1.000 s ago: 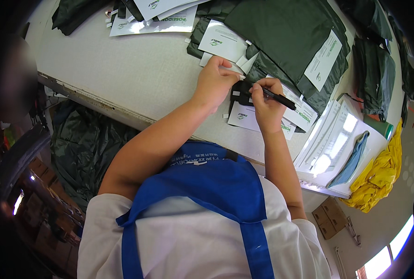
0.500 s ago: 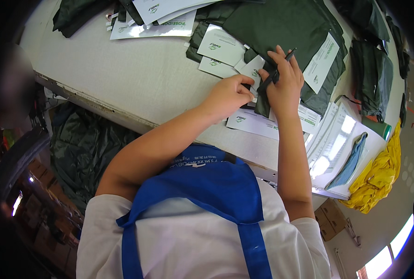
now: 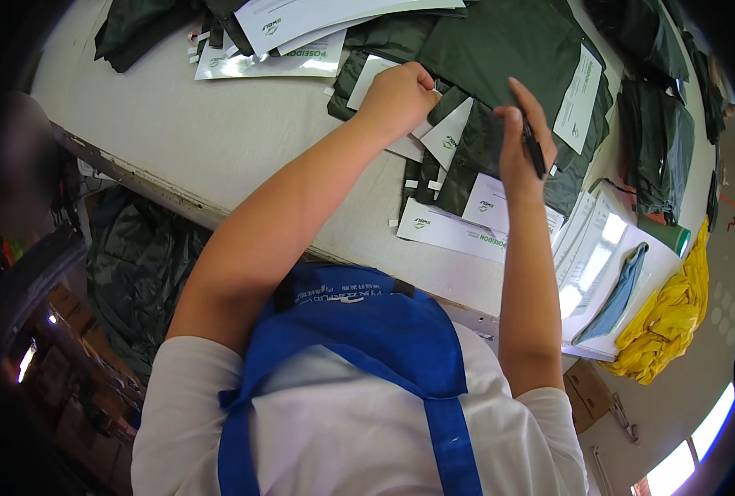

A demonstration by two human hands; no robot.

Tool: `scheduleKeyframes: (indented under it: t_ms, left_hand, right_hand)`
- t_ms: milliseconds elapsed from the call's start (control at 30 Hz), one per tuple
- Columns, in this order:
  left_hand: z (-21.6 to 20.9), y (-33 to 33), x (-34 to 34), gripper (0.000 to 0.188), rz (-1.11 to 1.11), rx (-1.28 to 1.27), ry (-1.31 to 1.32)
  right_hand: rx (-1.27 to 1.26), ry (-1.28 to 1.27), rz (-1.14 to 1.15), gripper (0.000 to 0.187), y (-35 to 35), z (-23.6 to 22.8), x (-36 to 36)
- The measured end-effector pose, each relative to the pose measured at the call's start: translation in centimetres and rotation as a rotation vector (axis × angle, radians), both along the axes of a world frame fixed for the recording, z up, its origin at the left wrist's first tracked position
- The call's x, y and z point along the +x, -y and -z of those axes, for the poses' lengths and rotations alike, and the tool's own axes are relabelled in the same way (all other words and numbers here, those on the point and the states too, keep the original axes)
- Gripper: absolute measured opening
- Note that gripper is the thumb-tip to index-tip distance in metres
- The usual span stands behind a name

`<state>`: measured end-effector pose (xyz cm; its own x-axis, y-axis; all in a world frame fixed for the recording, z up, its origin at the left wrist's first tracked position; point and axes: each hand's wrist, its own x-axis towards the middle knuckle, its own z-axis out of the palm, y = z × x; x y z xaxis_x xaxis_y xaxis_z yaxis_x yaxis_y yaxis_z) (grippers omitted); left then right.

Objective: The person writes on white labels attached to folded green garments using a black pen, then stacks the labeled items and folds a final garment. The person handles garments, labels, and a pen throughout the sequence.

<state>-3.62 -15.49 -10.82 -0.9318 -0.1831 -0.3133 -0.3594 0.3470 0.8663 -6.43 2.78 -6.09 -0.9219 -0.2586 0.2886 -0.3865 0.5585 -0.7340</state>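
Observation:
My left hand (image 3: 400, 95) is closed in a pinch at the near edge of a pile of dark green folded fabric items (image 3: 499, 45). What lies between its fingertips is mostly hidden. To the right, my right hand (image 3: 526, 149) holds a black pen (image 3: 533, 150) against the palm, with thumb and index finger stretched out over the green fabric. A white card (image 3: 447, 136) lies tilted between the hands. Below it is a dark green fabric piece (image 3: 476, 149) with short straps, and another white card (image 3: 487, 201) rests on that piece's lower part.
More white cards (image 3: 342, 16) and dark fabric (image 3: 140, 33) lie at the table's far side. Papers (image 3: 582, 240), a blue cloth strip (image 3: 615, 293) and a yellow cloth bundle (image 3: 665, 310) are at the right. Dark green fabric (image 3: 148, 264) hangs below the table edge (image 3: 152, 178).
My left hand has moved up and away from my right hand, to the fabric's edge. My right hand has shifted slightly right and down, its pen turned. The strapped green piece now shows more.

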Motion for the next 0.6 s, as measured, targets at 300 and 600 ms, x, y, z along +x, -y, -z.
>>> scheduleKeyframes:
  t_ms: [300,600]
  left_hand:
    - [-0.4,0.0,0.2,0.015,-0.108,0.072,-0.085]
    - [-0.2,0.2,-0.1,0.022,-0.105,0.052,-0.082]
  right_hand:
    - [-0.260,0.337,0.083,0.014,2.8,2.0,2.0]
    - [-0.256,0.341,0.100,0.013,3.4,3.7,1.4]
